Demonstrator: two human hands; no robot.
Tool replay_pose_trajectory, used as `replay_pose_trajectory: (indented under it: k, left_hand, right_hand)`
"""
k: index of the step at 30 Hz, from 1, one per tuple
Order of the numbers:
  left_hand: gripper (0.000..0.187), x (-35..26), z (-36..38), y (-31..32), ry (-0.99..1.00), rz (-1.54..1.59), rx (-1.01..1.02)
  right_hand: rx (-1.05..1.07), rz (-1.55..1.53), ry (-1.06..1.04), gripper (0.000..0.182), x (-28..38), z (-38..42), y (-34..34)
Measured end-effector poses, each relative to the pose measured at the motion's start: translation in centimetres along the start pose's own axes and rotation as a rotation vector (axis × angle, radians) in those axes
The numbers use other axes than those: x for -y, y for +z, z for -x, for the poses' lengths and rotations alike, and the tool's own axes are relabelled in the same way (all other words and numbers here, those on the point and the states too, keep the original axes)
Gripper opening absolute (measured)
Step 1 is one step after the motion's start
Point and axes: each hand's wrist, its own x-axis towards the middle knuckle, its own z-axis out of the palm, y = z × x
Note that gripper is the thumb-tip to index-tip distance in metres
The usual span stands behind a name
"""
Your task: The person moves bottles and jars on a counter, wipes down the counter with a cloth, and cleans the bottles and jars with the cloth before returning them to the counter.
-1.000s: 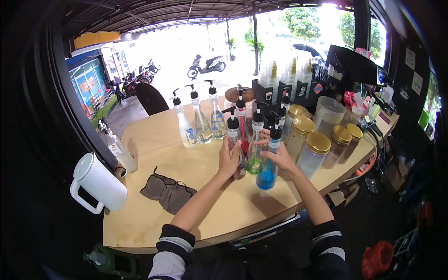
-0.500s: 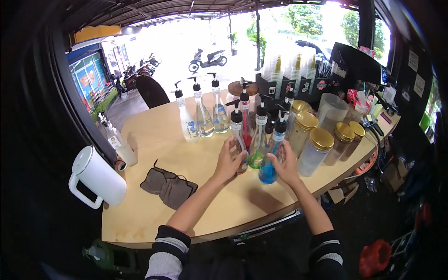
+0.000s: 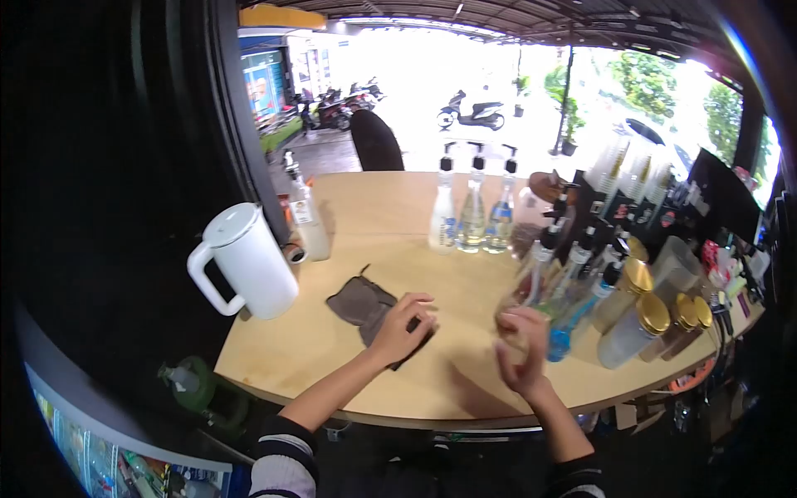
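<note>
A folded grey-brown cloth with thin dark cords (image 3: 359,302) lies on the table. Over its right end hovers my left hand (image 3: 400,332), fingers loosely curled and apart, with nothing seen in it. My right hand (image 3: 525,353), slightly blurred, is just left of the pump bottles, thumb and fingers apart and holding nothing. Closest to it are a bottle with blue liquid (image 3: 560,340) and a clear bottle with a black pump (image 3: 535,274); its fingers partly hide the bottles' lower parts.
Three pump bottles (image 3: 471,212) stand farther back on the table (image 3: 390,203). Gold-lidded jars (image 3: 635,332) and stacked cups (image 3: 610,166) are at the right. A white pitcher (image 3: 253,261) and another pump bottle (image 3: 310,220) stand at the left edge.
My hands have come off the pump bottles they were around. The left has moved to above the cloth, the right slightly away from the bottles. The view has turned left.
</note>
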Motion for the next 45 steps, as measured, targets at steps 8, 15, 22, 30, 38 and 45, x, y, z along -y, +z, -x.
replay_pose_trajectory:
  k: [8, 15, 22, 30, 38, 45]
  left_hand:
    - [0.017, 6.4, -0.8, -12.2, -0.024, -0.365, -0.487]
    - [0.063, 13.2, -5.3, -16.1, -0.113, -0.568, -0.744]
    - [0.083, 22.8, -9.6, -15.3, -0.319, -0.684, -0.934]
    - [0.068, 17.5, -8.2, -13.6, -0.347, -0.413, -0.873]
    - [0.055, 8.6, -10.0, -5.0, -0.163, 0.211, -0.474]
    - [0.057, 6.3, -12.4, 4.5, -0.192, 0.367, -0.239]
  right_hand:
    - [0.660, 0.042, -0.213, 0.055, -3.2, -1.9, 24.9]
    - [0.912, 0.080, -0.041, 0.059, -3.7, -1.2, 27.9]
    - [0.914, 0.001, 0.018, 0.060, -4.0, -1.3, 27.8]
    - [0.912, -0.050, 0.028, 0.061, -4.4, -1.3, 27.9]
    - [0.997, -0.022, 0.010, 0.060, -4.6, -1.7, 28.0]
    - [0.934, 0.047, -0.048, 0.060, -5.2, -0.1, 29.3]
